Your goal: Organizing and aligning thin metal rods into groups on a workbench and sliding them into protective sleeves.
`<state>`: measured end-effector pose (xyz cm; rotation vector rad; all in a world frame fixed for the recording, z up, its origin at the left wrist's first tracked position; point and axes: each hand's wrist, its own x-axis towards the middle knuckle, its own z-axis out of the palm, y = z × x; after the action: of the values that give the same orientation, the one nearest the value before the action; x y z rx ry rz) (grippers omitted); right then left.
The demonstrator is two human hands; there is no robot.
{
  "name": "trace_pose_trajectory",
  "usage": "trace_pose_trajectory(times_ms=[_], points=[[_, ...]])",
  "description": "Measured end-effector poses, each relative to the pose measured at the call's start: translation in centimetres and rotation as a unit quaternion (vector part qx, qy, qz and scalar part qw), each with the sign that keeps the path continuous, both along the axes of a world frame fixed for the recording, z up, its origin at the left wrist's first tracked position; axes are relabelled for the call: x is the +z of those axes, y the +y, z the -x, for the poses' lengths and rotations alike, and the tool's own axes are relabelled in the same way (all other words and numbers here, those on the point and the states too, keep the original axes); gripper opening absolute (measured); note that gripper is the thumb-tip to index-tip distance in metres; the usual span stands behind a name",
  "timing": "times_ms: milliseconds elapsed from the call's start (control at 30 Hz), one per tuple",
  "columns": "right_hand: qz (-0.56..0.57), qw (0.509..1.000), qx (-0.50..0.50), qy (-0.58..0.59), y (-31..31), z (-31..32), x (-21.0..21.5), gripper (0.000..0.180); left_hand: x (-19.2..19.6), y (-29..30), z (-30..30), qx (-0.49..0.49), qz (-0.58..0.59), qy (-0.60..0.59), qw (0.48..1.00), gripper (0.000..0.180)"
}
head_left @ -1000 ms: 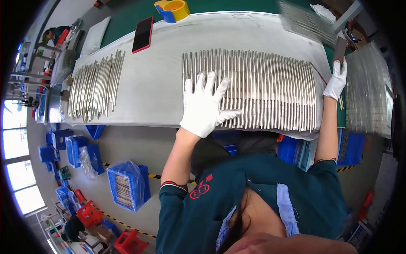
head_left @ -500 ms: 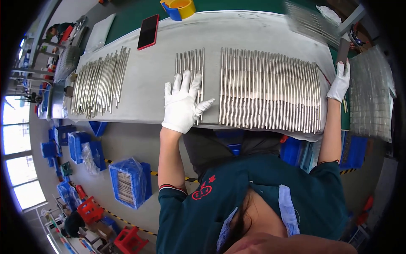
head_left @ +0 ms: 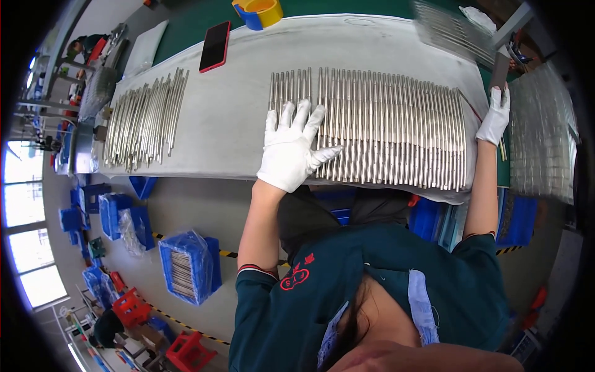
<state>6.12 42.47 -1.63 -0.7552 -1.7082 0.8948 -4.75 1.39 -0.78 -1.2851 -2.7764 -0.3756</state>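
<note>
In a white glove, my left hand (head_left: 290,149) lies palm down with fingers spread over a small group of slim metal rods (head_left: 291,84). Its thumb reaches across the near part of the leftmost rods in a wide, even row of metal rods (head_left: 390,124). A narrow gap separates the small group from that row at the far ends. At the right edge of the table, my gloved right hand (head_left: 494,118) grips the lower end of a flat grey bar (head_left: 500,69), which stands out beyond the fingers.
A looser, uneven batch of rods (head_left: 145,118) lies at the left on the white table cover (head_left: 223,133). Behind are a phone (head_left: 215,46) and a tape roll (head_left: 259,12). Clear plastic trays (head_left: 542,133) stand at the right. A blue crate of rods (head_left: 186,266) is on the floor.
My left hand has slid right, and the small group of rods has moved with it, closing most of the gap to the wide row. My right hand keeps its hold on the bar.
</note>
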Motion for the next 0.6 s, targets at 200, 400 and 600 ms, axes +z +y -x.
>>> trace_pose_trajectory(times_ms=[200, 400, 600], points=[[-0.001, 1.0, -0.004, -0.002, -0.4, 0.0, 0.4, 0.051, -0.4, -3.0, 1.6, 0.034, 0.026, 0.003, 0.999, 0.073], [0.002, 1.0, -0.003, 0.003, -0.6, -0.1, 0.5, 0.051, 0.4, -0.4, 0.0, -0.013, -0.049, -0.021, 0.998, 0.078], [0.004, 1.0, 0.001, -0.003, -0.6, 0.2, 0.5, 0.051, 0.0, 5.6, -3.1, -0.115, -0.05, -0.008, 0.992, 0.084]])
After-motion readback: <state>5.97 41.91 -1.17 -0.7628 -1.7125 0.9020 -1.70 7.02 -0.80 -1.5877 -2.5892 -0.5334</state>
